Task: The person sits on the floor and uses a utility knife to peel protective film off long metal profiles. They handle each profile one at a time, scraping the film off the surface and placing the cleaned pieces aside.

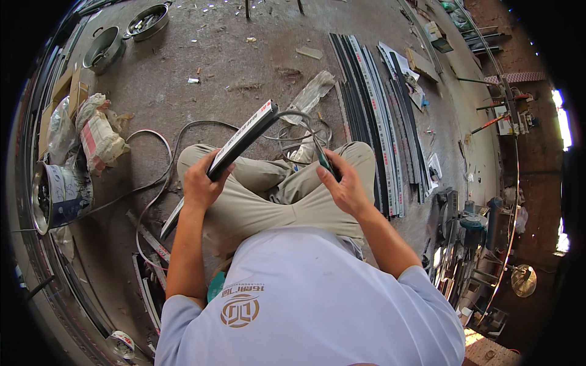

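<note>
I see left hand (200,183) clamped round profile (235,146), held tilted above knees. Right hand (345,186) pinching pliers (322,157) near profile's top end. Profile looks stiff, light; I'd grip mid-length.

Person seated cross-legged on a dusty concrete floor (244,55). Left hand (200,183) grips a long dark profile strip (235,146) with a white-taped face, tilted up toward the far right. Right hand (345,186) is closed around a dark-handled tool (323,160), its tip at a grey rubber cord (293,116) looping from the strip's far end. A stack of similar profiles (372,97) lies right. Two metal bowls (125,36) stand far left; a paint can (58,195) sits at left.
</note>
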`<action>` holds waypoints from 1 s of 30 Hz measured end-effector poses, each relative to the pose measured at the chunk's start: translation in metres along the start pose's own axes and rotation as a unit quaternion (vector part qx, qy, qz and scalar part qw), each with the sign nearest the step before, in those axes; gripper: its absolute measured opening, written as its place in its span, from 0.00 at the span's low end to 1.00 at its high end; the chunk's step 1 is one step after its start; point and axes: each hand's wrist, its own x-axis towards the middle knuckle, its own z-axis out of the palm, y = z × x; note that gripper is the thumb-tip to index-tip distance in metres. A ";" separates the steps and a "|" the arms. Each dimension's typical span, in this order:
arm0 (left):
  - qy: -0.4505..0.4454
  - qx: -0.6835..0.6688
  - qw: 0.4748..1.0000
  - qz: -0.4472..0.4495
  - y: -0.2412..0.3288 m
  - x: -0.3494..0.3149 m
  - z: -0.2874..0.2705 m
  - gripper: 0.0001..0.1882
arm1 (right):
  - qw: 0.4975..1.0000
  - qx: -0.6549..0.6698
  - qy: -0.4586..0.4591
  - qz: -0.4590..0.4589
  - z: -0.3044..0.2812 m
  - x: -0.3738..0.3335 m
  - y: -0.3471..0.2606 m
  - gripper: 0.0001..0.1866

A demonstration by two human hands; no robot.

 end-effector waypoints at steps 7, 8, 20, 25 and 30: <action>0.009 0.010 1.000 0.021 0.002 0.002 0.001 0.25 | 0.999 0.001 -0.004 -0.040 0.004 -0.017 0.017 0.30; 0.009 0.009 1.000 0.018 0.003 0.002 0.000 0.25 | 0.998 -0.004 0.000 -0.059 0.004 -0.016 0.017 0.30; -0.006 0.010 0.999 0.032 0.008 0.002 0.002 0.24 | 0.996 -0.026 0.050 -0.074 0.016 0.030 -0.001 0.26; -0.002 0.009 1.000 0.030 0.006 -0.001 0.003 0.22 | 0.996 -0.062 0.013 -0.064 0.015 0.036 -0.020 0.24; -0.011 0.009 1.000 0.023 0.005 -0.001 0.004 0.22 | 0.997 -0.056 -0.004 -0.058 0.010 0.030 -0.022 0.23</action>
